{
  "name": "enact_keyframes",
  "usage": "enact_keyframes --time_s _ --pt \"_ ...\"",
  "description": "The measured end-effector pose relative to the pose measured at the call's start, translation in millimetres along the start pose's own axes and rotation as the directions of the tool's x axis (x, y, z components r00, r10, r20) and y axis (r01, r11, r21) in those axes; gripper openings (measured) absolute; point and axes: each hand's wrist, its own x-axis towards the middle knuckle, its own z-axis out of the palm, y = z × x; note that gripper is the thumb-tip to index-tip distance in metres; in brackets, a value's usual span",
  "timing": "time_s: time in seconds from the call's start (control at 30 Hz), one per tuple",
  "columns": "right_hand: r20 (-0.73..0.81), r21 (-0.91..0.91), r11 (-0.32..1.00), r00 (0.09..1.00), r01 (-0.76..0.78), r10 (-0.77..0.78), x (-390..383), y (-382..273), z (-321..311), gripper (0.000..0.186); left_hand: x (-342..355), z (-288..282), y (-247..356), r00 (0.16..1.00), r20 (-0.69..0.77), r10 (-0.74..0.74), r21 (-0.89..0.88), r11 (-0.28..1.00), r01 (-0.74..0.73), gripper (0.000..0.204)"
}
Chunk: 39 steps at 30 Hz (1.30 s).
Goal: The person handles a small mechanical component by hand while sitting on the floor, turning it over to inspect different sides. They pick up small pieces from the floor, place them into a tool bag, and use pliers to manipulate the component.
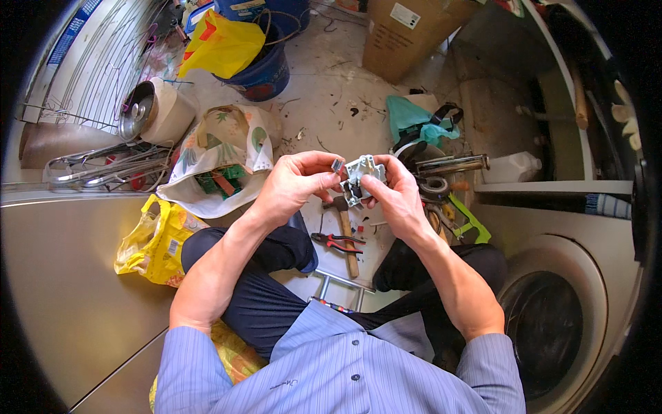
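Observation:
My left hand [296, 186] pinches a small grey ridged piece [337, 165] between thumb and fingers, at the left side of a pale plastic housing [360, 170]. My right hand [393, 190] grips that housing, its thumb pressed on the housing's lower part beside a dark insert. On the floor below my hands lie a wooden-handled hammer [346, 228] and black-and-red pliers [338, 241], with small red bits and scraps around them. Further down, between my legs, is a metal frame [345, 283].
Bags [158, 241] and wire racks [89, 83] crowd the left. Blue buckets [258, 83] and a cardboard box [403, 34] stand at the back. At the right are a teal bag [410, 121], loose tools [472, 217], shelving [607, 186] and a washing machine [593, 255].

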Motion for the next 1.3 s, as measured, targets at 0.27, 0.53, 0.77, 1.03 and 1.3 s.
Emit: enact_keyframes --time_s 0.27,0.53,0.77,1.03,1.3 --pt "0.122 -0.08 0.979 0.976 0.188 -0.178 5 3 -10 0.032 6 -9 -8 0.986 0.116 -0.12 -0.317 0.936 0.151 0.027" --pt "0.286 0.056 0.998 0.956 0.041 -0.056 -3 -2 -7 0.025 4 -9 -13 0.967 0.208 -0.149 -0.386 0.896 0.222 0.03" --pt "0.237 -0.213 0.966 0.967 0.144 -0.092 -5 -13 1 0.022 2 -7 -21 0.961 0.21 -0.179 -0.376 0.892 0.248 0.032" --pt "0.079 -0.335 0.9 0.961 0.278 -0.267 -11 -2 9 0.027 4 -1 -20 0.955 0.207 -0.214 -0.327 0.905 0.273 0.031" --pt "0.03 -0.421 0.852 0.943 0.312 -0.331 -16 -7 14 0.032 1 7 -16 0.981 0.1 -0.166 -0.256 0.948 0.187 0.028"
